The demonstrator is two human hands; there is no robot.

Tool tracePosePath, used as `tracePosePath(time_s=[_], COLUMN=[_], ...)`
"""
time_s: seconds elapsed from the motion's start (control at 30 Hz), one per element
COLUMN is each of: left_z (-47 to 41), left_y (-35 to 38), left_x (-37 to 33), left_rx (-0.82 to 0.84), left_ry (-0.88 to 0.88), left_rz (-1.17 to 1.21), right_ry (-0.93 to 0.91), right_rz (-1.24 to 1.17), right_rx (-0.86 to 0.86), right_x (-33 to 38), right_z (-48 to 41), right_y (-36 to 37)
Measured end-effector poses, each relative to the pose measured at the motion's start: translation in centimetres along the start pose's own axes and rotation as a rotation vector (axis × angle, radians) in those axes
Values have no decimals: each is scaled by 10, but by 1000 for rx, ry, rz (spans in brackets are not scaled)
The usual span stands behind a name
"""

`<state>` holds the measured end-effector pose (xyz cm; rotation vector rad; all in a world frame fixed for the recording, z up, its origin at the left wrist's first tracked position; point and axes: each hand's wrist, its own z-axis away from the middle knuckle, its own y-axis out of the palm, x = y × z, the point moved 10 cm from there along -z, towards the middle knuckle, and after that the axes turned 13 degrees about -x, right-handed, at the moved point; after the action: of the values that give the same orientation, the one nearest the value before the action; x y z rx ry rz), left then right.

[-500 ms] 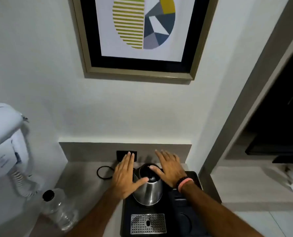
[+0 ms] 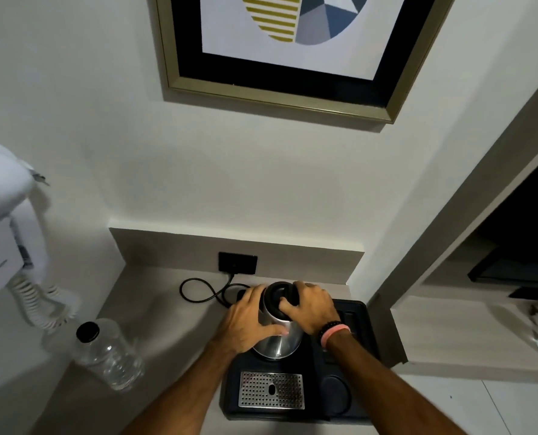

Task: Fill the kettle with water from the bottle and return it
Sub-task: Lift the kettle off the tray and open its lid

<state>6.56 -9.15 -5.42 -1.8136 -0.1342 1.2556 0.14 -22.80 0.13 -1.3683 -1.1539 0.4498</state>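
A steel kettle [image 2: 279, 340] with a black lid stands upright at the back of a black tray [image 2: 363, 350] on the counter. My left hand [image 2: 249, 321] wraps around the kettle's left side, thumb across its front. My right hand [image 2: 312, 307] is closed over the black lid and handle at the top right. A clear plastic water bottle [image 2: 106, 353] with a black cap stands at the counter's left, apart from both hands.
A perforated metal drip grate [image 2: 271, 390] and a round recess [image 2: 335, 391] sit at the tray's front. A black cord [image 2: 198, 291] loops to a wall socket [image 2: 238, 262]. A white wall hair dryer [image 2: 4, 221] hangs at left. A framed picture [image 2: 293, 48] hangs above.
Both hands, held flat and open beside the kettle before, have closed onto it: the left around its body, the right over the lid and handle. The view has tilted slightly downward.
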Motion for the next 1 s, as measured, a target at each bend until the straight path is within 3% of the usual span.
tracePosePath(time_s=[0.17,0.33,0.5,0.8,1.0], left_z=[3,11,17,28,41], left_y=[1,6,15,-1,-47], left_x=[4,21,26,27,54], left_rx=[-8,-36,-66,-190,-326], left_ry=[-62,-266,-352,-340,-374], left_rz=[48,175,242,330,329], right_ry=[66,239,355,276,139], right_rz=[-196,-534,-626,-637,-617], right_rx=[2,-60,-106,-77,33], right_x=[-20,-50,-61,-44,5], right_z=[4,23,32,31,11], right_y=[-2,-5,-4,-8,7])
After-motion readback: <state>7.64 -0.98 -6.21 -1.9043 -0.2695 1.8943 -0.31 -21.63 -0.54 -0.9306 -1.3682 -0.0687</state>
